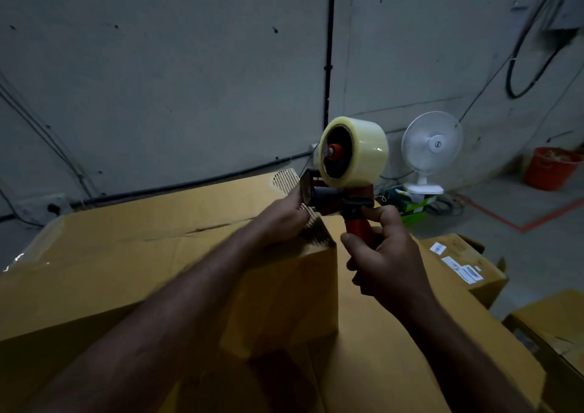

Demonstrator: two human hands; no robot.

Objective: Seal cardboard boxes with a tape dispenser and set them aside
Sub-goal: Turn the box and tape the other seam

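Note:
A red tape dispenser (344, 191) with a roll of clear tape (354, 151) is held up over a large cardboard box (132, 254). My right hand (385, 254) grips its red handle from below. My left hand (284, 219) reaches to the dispenser's front end, fingers at the black blade guard; whether it pinches the tape end is hidden by blur. A second box (373, 333) lies in front under my forearms, its edge overlapping the large one.
More cardboard boxes (464, 264) with white labels sit at the right, another (556, 327) at the lower right. A white fan (431, 147) stands on green packs by the grey wall. An orange bucket (550, 167) is on the floor, far right.

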